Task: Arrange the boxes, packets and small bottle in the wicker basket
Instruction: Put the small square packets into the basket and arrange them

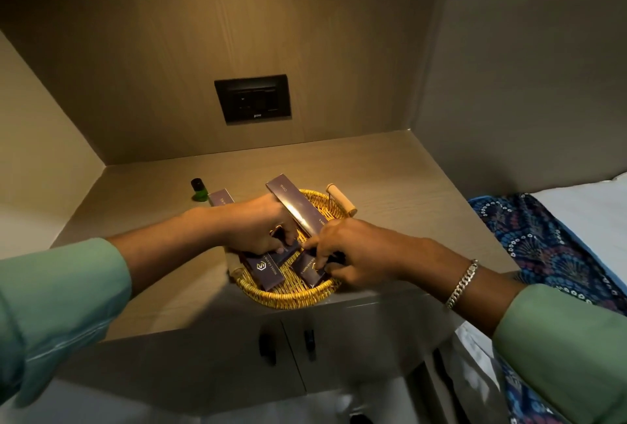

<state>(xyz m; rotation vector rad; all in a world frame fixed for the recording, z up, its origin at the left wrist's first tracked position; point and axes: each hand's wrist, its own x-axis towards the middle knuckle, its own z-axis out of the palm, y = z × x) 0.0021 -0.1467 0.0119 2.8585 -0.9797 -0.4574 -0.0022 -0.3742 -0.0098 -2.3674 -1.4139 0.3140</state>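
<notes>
The wicker basket (288,291) sits at the front edge of the table (390,166), and both hands work inside it. The left hand (258,223) reaches in from the basket's left side, its fingers curled down and pressed onto a dark purple box (263,271) lying flat in the basket's near-left part; whether the fingers fully clasp it cannot be told. The right hand (349,254) comes in from the basket's right side, its fingertips pinched on a second dark purple box (307,269) lying flat in the near-right part. Between the two hands a long purple box (295,206) leans tilted, its lower end down in the basket and its upper end sticking out over the far rim. The basket's wooden handle (341,199) shows at the far right rim. Outside the basket, on the table to its far left, stand a small green bottle (199,190) and, just beside it, another purple box (221,197) partly hidden behind the left hand.
</notes>
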